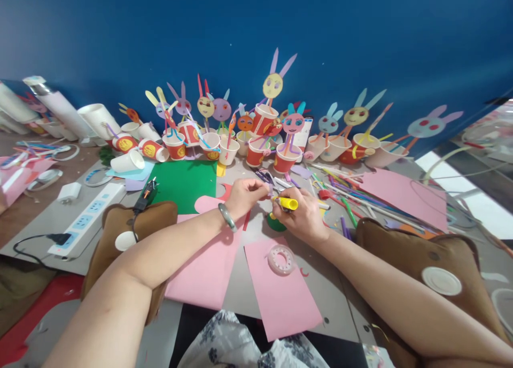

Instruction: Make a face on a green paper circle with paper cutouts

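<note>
My right hand (305, 218) is closed around a yellow marker (289, 202), its tip pointing left toward my other hand. The fingers of my left hand (247, 197) are pinched together on a small pale purple piece (271, 190), too small to make out clearly. Beneath the hands, a green round piece (276, 223) lies on the grey table, partly covered by my right hand. Closer to me, a roll of clear tape (281, 260) rests on a pink paper sheet (276, 309). Larger pink paper (202, 274) lies under my left forearm.
Paper cups with rabbit-faced figures (288, 156) line the back by the blue wall. Green paper (184, 183) and a power strip (88, 218) are on the left. Colourful pipe cleaners (344, 189) and pink paper (409, 197) lie right. Brown cushions (404, 255) flank my arms.
</note>
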A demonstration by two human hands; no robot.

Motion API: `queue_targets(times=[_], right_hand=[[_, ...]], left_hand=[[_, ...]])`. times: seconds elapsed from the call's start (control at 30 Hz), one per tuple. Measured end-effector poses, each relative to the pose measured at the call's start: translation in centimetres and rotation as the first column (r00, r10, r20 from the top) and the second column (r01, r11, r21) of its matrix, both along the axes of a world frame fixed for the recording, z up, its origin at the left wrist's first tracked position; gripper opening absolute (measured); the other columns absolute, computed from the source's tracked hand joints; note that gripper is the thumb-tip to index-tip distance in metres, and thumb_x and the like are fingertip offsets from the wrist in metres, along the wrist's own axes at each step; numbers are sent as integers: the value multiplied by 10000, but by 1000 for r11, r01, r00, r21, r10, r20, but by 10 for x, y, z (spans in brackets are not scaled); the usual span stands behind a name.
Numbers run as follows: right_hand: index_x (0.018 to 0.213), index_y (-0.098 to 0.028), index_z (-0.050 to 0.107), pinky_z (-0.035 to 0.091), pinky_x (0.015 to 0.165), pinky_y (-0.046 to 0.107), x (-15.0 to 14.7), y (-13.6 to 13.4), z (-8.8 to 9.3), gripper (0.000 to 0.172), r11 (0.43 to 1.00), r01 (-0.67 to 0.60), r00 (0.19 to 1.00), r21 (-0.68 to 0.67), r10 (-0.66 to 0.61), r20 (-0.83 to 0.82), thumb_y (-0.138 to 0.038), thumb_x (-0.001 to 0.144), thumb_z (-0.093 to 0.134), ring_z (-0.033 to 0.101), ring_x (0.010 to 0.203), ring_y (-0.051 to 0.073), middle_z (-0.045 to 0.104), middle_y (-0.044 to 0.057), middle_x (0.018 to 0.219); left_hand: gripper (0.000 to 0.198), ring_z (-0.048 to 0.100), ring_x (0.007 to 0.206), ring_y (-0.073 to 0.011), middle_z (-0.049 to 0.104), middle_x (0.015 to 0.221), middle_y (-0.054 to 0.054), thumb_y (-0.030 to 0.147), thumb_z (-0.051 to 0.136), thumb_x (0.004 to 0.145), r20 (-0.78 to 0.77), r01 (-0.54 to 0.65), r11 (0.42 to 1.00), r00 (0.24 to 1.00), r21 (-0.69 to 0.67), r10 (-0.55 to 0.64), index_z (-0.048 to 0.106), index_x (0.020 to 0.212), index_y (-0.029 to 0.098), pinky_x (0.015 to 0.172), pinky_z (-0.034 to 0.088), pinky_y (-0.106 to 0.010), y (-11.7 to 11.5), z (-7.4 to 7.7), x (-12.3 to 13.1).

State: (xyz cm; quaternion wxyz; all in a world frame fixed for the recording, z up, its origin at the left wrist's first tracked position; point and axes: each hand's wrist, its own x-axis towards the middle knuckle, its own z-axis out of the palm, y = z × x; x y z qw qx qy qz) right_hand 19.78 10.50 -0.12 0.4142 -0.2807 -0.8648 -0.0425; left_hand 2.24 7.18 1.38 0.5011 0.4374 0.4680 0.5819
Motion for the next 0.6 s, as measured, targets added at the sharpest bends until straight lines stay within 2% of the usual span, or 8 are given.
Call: queue_targets(times=[0.1,0.2,0.4,0.6], right_hand=[[863,-230,520,446,607,320,1,-2,0,104,1000,-10,999,0,10,-37,-282,860,610,585,613,206,642,19,668],[906,-228,537,463,649,325,0,-4,3,101,999,-40,998,24,41,-54,-280,876,619,602,630,195,667,22,711],[885,-227,524,439,630,332,-2,-3,5,99,991,-103,994,81,100,38,-261,885,617,569,571,185,653,18,676],[843,-223,508,410,600,313,-1,-3,1,118,991,-125,992,54,122,42,-260,861,619,524,564,177,602,1,629]], left_hand=[[303,630,633,-122,672,624,-20,386,828,625,31,-11,1000,999,-5,11,677,667,128,653,503,-254,3,2,-3],[289,591,596,-103,654,593,-13,371,821,618,24,-16,1000,1000,-17,17,663,630,128,611,473,-233,3,0,-1],[250,533,578,-80,625,590,-5,334,773,674,0,-13,1000,1000,-11,13,656,624,119,603,434,-224,-4,-7,7],[251,560,578,-94,663,604,-17,339,809,646,-51,-50,999,997,-9,50,681,637,123,580,435,-223,-3,3,3]])
